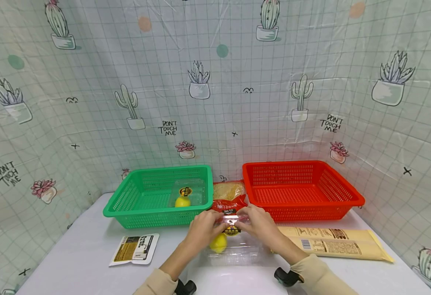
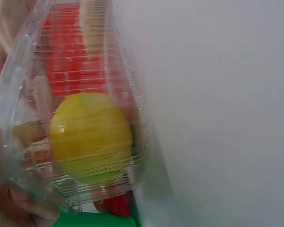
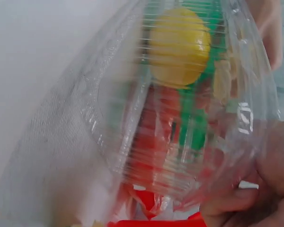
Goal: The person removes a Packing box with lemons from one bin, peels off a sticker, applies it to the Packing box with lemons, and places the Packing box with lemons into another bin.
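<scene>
Both hands hold a clear plastic clamshell box (image 1: 239,250) over the front middle of the table. My left hand (image 1: 204,228) grips its far left part and my right hand (image 1: 259,222) its far right part, thumbs towards each other over the lid near a black and yellow label (image 1: 232,230). Inside the box, at the left, lies a yellow lemon (image 1: 218,243). In the left wrist view the lemon (image 2: 91,137) shows through the ribbed clear wall. In the right wrist view some fingers (image 3: 234,203) curl at the box's edge.
A green basket (image 1: 156,215) at back left holds another clear box (image 1: 197,194) with a yellow lemon (image 1: 182,201). A red basket (image 1: 304,209) stands at back right, with a red bag (image 1: 230,200) between them. A flat packet (image 1: 136,249) lies left, a long beige package (image 1: 337,243) right.
</scene>
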A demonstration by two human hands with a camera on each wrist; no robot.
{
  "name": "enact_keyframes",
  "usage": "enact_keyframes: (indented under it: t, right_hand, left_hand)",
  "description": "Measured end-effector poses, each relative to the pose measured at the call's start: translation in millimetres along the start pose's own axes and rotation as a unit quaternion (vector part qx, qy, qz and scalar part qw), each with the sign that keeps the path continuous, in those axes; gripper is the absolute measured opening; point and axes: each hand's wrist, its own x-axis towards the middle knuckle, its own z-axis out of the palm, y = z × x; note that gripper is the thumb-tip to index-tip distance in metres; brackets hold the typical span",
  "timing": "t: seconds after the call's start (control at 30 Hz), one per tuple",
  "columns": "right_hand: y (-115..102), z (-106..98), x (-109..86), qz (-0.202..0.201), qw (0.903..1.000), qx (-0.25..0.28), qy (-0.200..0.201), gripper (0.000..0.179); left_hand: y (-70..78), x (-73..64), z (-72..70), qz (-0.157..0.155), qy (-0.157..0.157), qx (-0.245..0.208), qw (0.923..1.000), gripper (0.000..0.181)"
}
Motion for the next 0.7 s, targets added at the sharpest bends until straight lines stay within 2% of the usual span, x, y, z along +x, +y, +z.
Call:
enact_keyframes:
  t: [0.13, 0.3, 0.43, 0.57, 0.7]
  right_hand:
    - [7, -6, -1.2, -0.024, 0.9979, 0.044, -0.042, 0.034]
    - [13, -13, -3.4, -0.053, 0.9936, 0.058, -0.082, 0.045]
    - [10, -14, -4.5, -0.023, 0.994, 0.058, -0.09, 0.055]
    - [5, -11, -5.8, 0.014, 0.9948, 0.052, -0.086, 0.065]
    - [2, -9, -6.9, 0.022, 0.9956, 0.042, -0.081, 0.069]
  left_hand:
    - [-2.7, 0.6, -5.2, 0.007, -0.032, -0.038, 0.9987, 0.033]
    - [-6.4, 0.4, -12.7, 0.012, -0.083, -0.072, 0.9939, 0.046]
    - [-6.1, 0.0, -14.7, 0.007, -0.106, -0.075, 0.9916, 0.058]
    - [-3.4, -0.4, -13.5, -0.003, -0.108, -0.058, 0.9924, 0.065]
    - [-1.8, -1.5, -12.6, -0.016, -0.105, -0.056, 0.9927, 0.068]
